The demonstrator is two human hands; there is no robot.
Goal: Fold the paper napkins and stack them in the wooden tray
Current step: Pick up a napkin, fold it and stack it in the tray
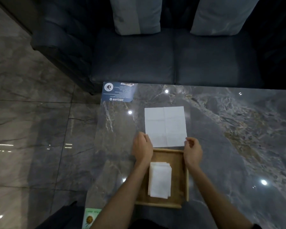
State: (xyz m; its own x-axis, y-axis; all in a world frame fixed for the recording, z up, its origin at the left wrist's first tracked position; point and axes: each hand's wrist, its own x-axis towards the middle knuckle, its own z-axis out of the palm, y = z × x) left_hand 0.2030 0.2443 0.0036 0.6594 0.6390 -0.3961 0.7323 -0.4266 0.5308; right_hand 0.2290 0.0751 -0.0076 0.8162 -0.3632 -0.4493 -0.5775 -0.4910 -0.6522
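Observation:
An unfolded white paper napkin [165, 126] lies flat on the marble table, just beyond the wooden tray [186, 184]. Crease lines cross it. Inside the tray rests a stack of folded white napkins [160, 180], towards its left side. My left hand [141, 148] sits at the napkin's near left corner, fingers curled on the edge. My right hand [192, 150] pinches the near right corner between thumb and fingers. Both forearms reach over the tray.
The grey marble table [229, 138] carries a blue printed card [117, 92] at its far left corner and a green card [91, 218] at its near left edge. A dark sofa [155, 60] with two pale cushions stands behind the table. Tiled floor lies to the left.

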